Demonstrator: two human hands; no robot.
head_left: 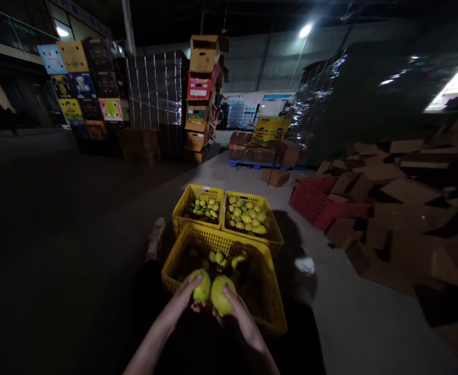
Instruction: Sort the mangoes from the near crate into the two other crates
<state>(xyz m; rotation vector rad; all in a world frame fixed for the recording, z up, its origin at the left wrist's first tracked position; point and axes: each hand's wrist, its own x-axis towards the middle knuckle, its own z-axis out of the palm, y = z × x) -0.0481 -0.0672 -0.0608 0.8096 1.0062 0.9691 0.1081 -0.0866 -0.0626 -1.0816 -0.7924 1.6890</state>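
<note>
My left hand [187, 294] is wrapped round a greenish-yellow lemon [202, 285], thumb on top. In my right hand [234, 307] is a rounder yellow lemon [223, 297], gripped with the thumb across its upper side. The two fruits are side by side, almost touching, over the near part of a yellow plastic crate [274, 291]. Inside that crate, several lemons [219, 258] show in the shadow; its front is partly hidden by my hands. Behind it stand a left crate [178, 211] with small green and yellow lemons and a right crate [274, 232] with larger yellow ones.
My feet rest either side of the crates, with a shoe [157, 229] at the left and another shoe [305, 264] at the right. A red crate [322, 208] and a heap of flattened cardboard boxes [408, 224] lie to the right. Stacked cartons [201, 94] stand behind.
</note>
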